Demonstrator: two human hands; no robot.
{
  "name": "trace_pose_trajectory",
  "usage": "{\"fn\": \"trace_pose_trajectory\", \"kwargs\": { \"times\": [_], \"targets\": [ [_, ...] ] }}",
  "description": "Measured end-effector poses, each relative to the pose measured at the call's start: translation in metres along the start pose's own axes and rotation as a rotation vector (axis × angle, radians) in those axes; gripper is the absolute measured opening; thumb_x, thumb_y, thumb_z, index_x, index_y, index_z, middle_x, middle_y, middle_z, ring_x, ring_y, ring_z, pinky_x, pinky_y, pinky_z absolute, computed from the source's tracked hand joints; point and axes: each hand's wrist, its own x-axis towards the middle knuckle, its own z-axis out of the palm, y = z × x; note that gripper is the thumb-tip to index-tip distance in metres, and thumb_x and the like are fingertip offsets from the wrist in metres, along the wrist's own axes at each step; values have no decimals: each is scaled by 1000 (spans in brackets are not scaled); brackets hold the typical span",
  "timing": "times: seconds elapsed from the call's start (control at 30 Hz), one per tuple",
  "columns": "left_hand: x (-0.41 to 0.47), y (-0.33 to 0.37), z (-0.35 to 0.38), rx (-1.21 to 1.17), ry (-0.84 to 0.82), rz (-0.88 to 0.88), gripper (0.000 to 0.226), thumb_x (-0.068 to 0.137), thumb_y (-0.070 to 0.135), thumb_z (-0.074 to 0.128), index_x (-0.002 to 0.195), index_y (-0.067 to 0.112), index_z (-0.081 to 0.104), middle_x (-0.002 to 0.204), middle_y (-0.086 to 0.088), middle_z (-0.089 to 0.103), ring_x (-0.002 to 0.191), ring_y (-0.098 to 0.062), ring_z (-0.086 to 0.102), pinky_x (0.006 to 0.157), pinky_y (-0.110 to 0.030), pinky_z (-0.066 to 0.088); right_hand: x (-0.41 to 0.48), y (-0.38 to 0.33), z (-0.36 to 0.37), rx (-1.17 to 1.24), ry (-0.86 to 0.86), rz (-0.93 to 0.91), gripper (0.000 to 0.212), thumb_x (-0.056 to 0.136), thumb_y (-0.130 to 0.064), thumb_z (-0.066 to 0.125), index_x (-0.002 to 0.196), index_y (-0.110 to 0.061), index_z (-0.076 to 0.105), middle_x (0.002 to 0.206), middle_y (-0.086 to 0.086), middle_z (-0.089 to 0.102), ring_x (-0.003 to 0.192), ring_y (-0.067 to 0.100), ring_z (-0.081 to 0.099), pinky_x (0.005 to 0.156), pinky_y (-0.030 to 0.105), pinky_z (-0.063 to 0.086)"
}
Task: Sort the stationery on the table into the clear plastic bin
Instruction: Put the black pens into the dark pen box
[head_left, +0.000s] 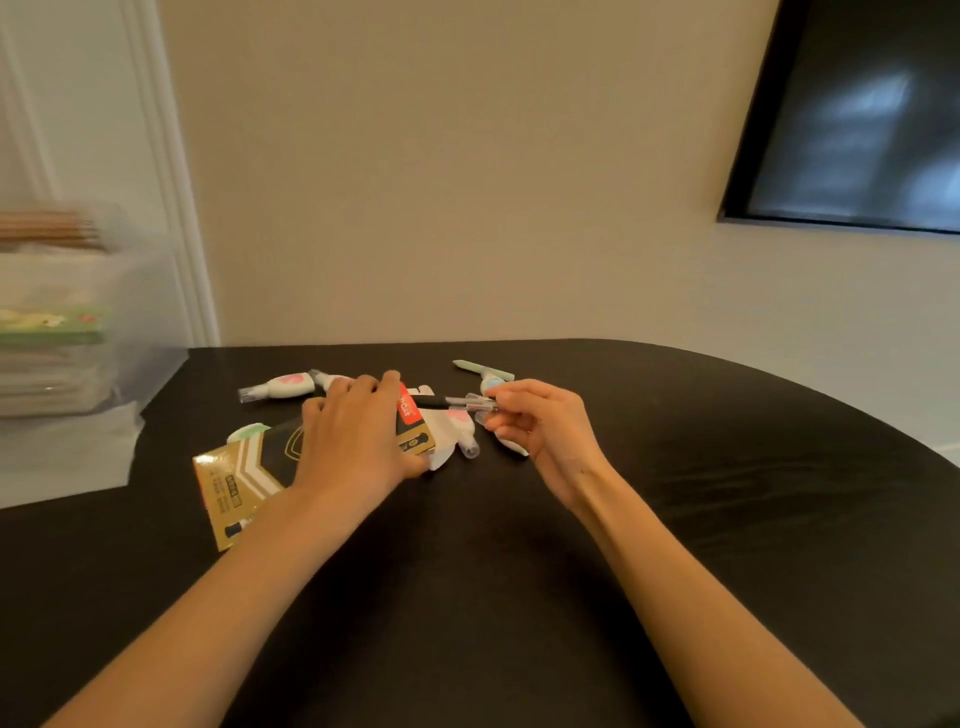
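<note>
A gold, black and red stationery box (244, 478) lies on the black table (675, 467). My left hand (358, 436) grips its far end, fingers curled over the top edge. My right hand (540, 421) pinches a clear-barrelled pen (457, 402) at its right end. Around them lie white correction tapes: one with a pink mark (283, 387) at the back left, another (462, 431) between my hands, a blue-topped one (491, 383) behind my right hand. The clear plastic bin (67, 322) stands at the left edge, holding pencils and flat packs.
A pale green stick (483, 368) lies near the table's far edge. A white sheet (67, 457) sits under the bin at the left. A dark framed screen (857, 119) hangs on the beige wall at the upper right.
</note>
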Motion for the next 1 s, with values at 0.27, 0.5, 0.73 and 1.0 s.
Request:
{"fn": "trace_pose_trajectory", "kwargs": {
  "times": [0.27, 0.5, 0.73, 1.0],
  "targets": [
    [-2, -39, -2, -83, -56, 45, 96, 70, 53, 72, 146, 24, 22, 146, 0, 35, 134, -20, 32, 105, -38, 34, 14, 8, 45, 192, 128, 51, 22, 88, 5, 54, 109, -2, 52, 84, 9, 62, 68, 16, 66, 66, 21, 56],
    [-3, -40, 2, -103, -117, 123, 100, 70, 56, 71, 147, 24, 16, 151, 2, 26, 138, -19, 24, 109, -38, 26, 22, 15, 48, 200, 227, 51, 28, 91, -3, 55, 119, -3, 51, 87, 8, 62, 71, 14, 65, 64, 21, 55],
    [-4, -36, 6, -86, -82, 134, 100, 70, 57, 70, 147, 22, 16, 151, 1, 26, 138, -18, 23, 110, -36, 25, 18, 17, 39, 239, 88, 155, 17, 94, -1, 49, 109, -2, 53, 88, 10, 63, 72, 16, 66, 61, 21, 56],
    [-8, -29, 8, -106, -45, 137, 105, 69, 56, 71, 147, 20, 10, 152, 1, 24, 139, -17, 22, 111, -35, 21, 13, 19, 40, 165, -36, 115, 6, 87, -4, 60, 93, -5, 59, 90, 11, 67, 73, 14, 70, 66, 18, 56]
  ]
}}
